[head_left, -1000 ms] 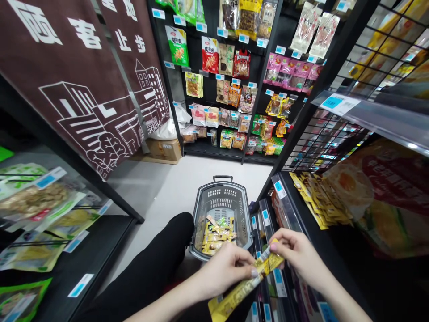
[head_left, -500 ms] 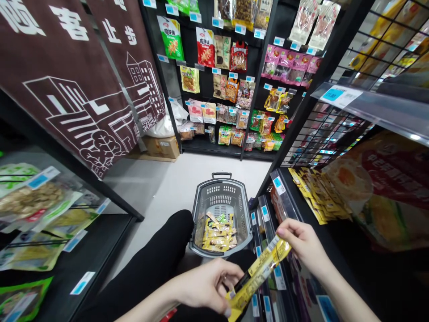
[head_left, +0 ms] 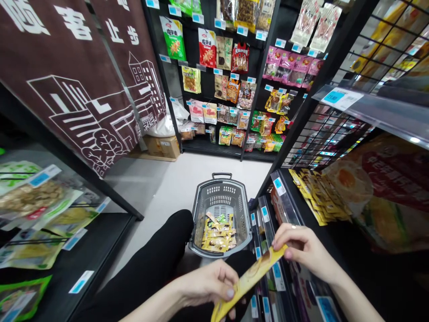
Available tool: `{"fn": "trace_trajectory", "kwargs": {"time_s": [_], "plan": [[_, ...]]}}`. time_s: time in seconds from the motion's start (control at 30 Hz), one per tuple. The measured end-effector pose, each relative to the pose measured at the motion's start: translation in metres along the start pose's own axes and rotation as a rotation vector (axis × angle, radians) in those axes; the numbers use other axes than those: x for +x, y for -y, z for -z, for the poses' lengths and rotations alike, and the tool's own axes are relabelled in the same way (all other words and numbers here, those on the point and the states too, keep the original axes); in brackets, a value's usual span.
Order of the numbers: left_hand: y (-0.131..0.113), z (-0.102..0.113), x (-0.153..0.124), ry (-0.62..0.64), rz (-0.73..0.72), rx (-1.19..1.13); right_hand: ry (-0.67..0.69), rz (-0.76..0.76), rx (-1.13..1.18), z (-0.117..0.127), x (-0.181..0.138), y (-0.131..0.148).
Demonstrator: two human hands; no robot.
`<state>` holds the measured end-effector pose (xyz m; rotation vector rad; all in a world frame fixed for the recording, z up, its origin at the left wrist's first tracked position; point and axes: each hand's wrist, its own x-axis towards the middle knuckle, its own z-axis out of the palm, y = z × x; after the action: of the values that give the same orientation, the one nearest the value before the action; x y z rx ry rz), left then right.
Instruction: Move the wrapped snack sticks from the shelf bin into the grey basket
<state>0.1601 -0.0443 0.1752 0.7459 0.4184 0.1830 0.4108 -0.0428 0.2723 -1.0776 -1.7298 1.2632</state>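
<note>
A long yellow snack sachet (head_left: pixel 256 273) slants between my two hands above my knee. My left hand (head_left: pixel 209 281) pinches its lower end, thumb on top. My right hand (head_left: pixel 300 248) grips the upper end between thumb and fingers; a ring shows on one finger. Just beyond my hands a grey plastic basket (head_left: pixel 198 203) stands on the floor, with several yellow sachets (head_left: pixel 217 235) lying in it. On the shelf to the right of my right hand sits a pile of similar yellow sachets (head_left: pixel 318 197).
A large red and yellow package (head_left: pixel 378 188) fills the right shelf (head_left: pixel 365 264). Bagged snacks hang on the back rack (head_left: pixel 223 152). Green-edged bags (head_left: pixel 36 210) rest on the left shelf. A brown printed curtain (head_left: pixel 83 89) hangs at left, with a cardboard box (head_left: pixel 162 146) beside it.
The sachet has been turned over, from its barcode side to a plainer yellow face. My right hand has shifted its grip on the upper end; both hands still hold it.
</note>
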Motion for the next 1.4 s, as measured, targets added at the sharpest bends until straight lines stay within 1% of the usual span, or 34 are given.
{"fn": "trace_trajectory", "kwargs": {"time_s": [0.07,0.13,0.17,0.23,0.3,0.37,0.4,0.43,0.47,0.53,0.57,0.63,0.7,0.77,0.83,0.87,0.93,1.0,1.03,1.07,1.13,1.2,1.23,1.33,1.4], "plan": [[-0.005,0.002,0.000,-0.158,-0.051,0.090,-0.049,-0.021,-0.099,-0.002,0.001,-0.001],[-0.011,0.004,-0.001,-0.305,-0.137,0.273,-0.134,-0.094,-0.170,-0.006,0.003,-0.004],[-0.015,0.005,-0.002,-0.358,-0.179,0.389,-0.172,-0.139,-0.175,-0.008,0.003,-0.007],[-0.022,0.004,-0.004,-0.428,-0.258,0.637,-0.209,-0.225,-0.128,-0.012,0.004,-0.012],[-0.028,0.001,-0.007,-0.492,-0.321,0.871,-0.205,-0.294,-0.133,-0.014,0.004,-0.016],[-0.032,-0.001,-0.010,-0.555,-0.375,1.042,-0.186,-0.322,-0.258,-0.015,0.004,-0.018],[-0.033,-0.001,-0.011,-0.571,-0.376,1.069,-0.182,-0.320,-0.330,-0.015,0.004,-0.018],[-0.034,-0.001,-0.013,-0.578,-0.351,1.042,-0.181,-0.316,-0.378,-0.014,0.004,-0.019],[-0.036,0.000,-0.014,-0.578,-0.308,0.967,-0.183,-0.312,-0.389,-0.014,0.003,-0.019],[-0.041,0.005,-0.016,-0.563,-0.227,0.730,-0.212,-0.316,-0.324,-0.013,0.003,-0.021],[-0.045,0.007,-0.017,-0.546,-0.210,0.611,-0.237,-0.319,-0.279,-0.013,0.003,-0.022],[-0.053,0.014,-0.019,-0.499,-0.232,0.445,-0.296,-0.307,-0.208,-0.012,0.003,-0.023],[-0.061,0.021,-0.018,-0.466,-0.258,0.370,-0.337,-0.284,-0.170,-0.011,0.004,-0.025],[-0.065,0.030,-0.015,-0.493,-0.261,0.343,-0.342,-0.279,-0.162,-0.010,0.005,-0.027],[-0.063,0.045,-0.008,-0.581,-0.262,0.365,-0.364,-0.267,-0.244,-0.005,0.007,-0.030],[-0.060,0.056,-0.004,-0.635,-0.258,0.395,-0.403,-0.245,-0.327,0.000,0.007,-0.032],[-0.052,0.081,0.006,-0.744,-0.233,0.467,-0.545,-0.170,-0.550,0.015,0.007,-0.036],[-0.040,0.109,0.015,-0.802,-0.185,0.497,-0.704,-0.098,-0.820,0.036,0.007,-0.042],[-0.034,0.123,0.019,-0.824,-0.152,0.510,-0.761,-0.095,-0.960,0.047,0.006,-0.045],[-0.027,0.136,0.024,-0.843,-0.110,0.526,-0.794,-0.122,-1.090,0.058,0.005,-0.049],[-0.013,0.156,0.034,-0.876,-0.010,0.569,-0.795,-0.247,-1.278,0.075,0.003,-0.058],[-0.001,0.171,0.043,-0.897,0.090,0.622,-0.758,-0.374,-1.340,0.085,0.001,-0.067],[0.004,0.177,0.048,-0.904,0.131,0.652,-0.739,-0.408,-1.355,0.088,0.000,-0.072],[0.015,0.186,0.063,-0.907,0.203,0.756,-0.723,-0.416,-1.447,0.093,-0.001,-0.082],[0.020,0.186,0.072,-0.880,0.214,0.824,-0.725,-0.358,-1.515,0.094,-0.001,-0.088]]}}
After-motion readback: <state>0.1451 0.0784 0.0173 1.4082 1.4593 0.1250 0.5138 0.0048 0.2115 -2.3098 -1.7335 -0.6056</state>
